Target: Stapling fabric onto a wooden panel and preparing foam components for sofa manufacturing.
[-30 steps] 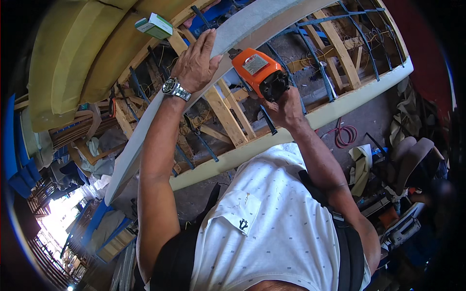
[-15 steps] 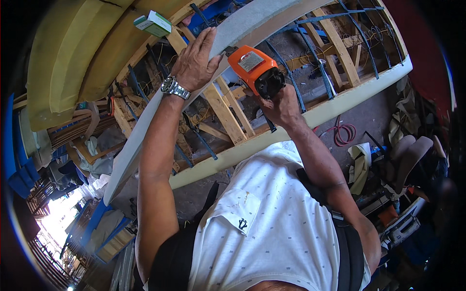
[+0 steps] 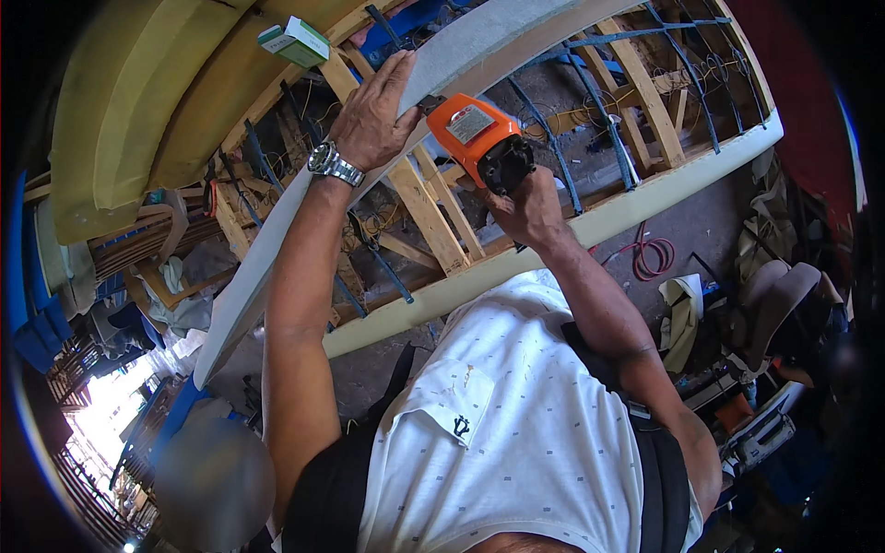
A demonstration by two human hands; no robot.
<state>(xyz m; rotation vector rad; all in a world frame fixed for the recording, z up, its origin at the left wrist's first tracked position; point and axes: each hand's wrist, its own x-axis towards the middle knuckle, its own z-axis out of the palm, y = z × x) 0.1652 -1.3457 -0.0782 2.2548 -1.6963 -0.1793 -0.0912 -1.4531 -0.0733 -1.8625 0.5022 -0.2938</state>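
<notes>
While my left hand [image 3: 373, 115] presses flat on the grey strip [image 3: 277, 240] at 11 o'clock and my right hand [image 3: 527, 207] grips the orange power tool [image 3: 477, 138] just beside it, a slip could drive the tool into my fingers.

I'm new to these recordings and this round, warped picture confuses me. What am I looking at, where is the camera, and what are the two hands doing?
There is no machine here. A fisheye camera worn on the person's head looks down past their white shirt, so straight edges bend. The left hand, with a metal wristwatch, presses flat on a long grey curved strip laid over a wooden furniture frame. The right hand grips an orange handheld power tool, its nose against the strip. A small green and white box sits on the frame above. A red coiled hose lies on the floor.
</notes>
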